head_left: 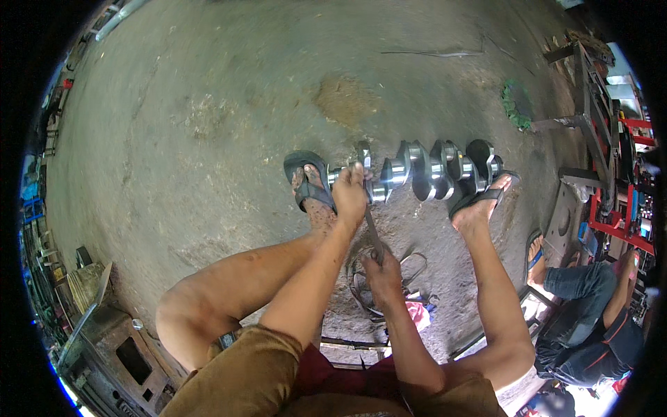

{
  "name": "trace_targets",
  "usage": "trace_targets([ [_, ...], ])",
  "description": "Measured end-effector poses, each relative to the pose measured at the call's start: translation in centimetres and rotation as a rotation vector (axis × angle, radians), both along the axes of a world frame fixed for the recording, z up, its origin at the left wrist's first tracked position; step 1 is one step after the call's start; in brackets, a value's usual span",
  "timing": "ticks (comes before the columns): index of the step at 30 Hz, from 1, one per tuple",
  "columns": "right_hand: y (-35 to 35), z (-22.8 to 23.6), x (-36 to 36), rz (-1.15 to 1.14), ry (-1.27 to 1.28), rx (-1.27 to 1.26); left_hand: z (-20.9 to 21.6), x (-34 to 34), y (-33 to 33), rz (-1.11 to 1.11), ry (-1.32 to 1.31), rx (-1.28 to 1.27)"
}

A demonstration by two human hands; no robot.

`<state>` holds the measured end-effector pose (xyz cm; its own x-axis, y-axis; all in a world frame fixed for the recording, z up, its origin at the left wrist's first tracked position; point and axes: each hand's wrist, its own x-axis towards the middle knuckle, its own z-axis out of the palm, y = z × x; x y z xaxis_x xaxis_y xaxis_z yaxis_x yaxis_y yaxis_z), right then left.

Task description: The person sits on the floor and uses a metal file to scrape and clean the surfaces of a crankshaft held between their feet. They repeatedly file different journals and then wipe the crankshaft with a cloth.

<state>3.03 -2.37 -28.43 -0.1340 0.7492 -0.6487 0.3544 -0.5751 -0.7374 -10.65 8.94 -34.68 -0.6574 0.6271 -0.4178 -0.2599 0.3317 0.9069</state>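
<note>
A shiny metal crankshaft (pixel 434 170) lies crosswise on the floor between my sandalled feet (pixel 316 191). My left hand (pixel 349 194) is closed at its left end, fingertips beside a crank web; what is inside the fingers is hidden. Nearer to me, my right hand (pixel 383 279) grips the lower end of a narrow dark strip (pixel 374 233). The strip runs up taut to the crankshaft next to my left hand, where its far end is out of sight. Below, loops of dark strap or cord (pixel 358 288) lie on the floor by a pink-and-white scrap (pixel 419 314).
On the right, another person (pixel 583 306) sits low near a metal frame (pixel 587 118) and red racks (pixel 618 222). A rusty metal box (pixel 128 347) stands at lower left. A thin rod (pixel 434 53) and a green tangle (pixel 513 104) lie on the far floor.
</note>
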Motion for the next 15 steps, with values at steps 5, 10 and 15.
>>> trace_targets([
  [5,0.5,1.9,0.0,0.038,0.023,-0.021,1.4,-5.1,5.0,0.004,0.029,-0.015],
  [10,6.7,-5.5,-3.3,-0.037,0.066,-0.168,8.9,-3.8,4.8,-0.127,0.206,-0.009],
  [15,6.9,-7.3,-4.0,-0.188,0.501,-0.263,11.2,3.3,-3.5,-0.167,0.117,-0.216],
])
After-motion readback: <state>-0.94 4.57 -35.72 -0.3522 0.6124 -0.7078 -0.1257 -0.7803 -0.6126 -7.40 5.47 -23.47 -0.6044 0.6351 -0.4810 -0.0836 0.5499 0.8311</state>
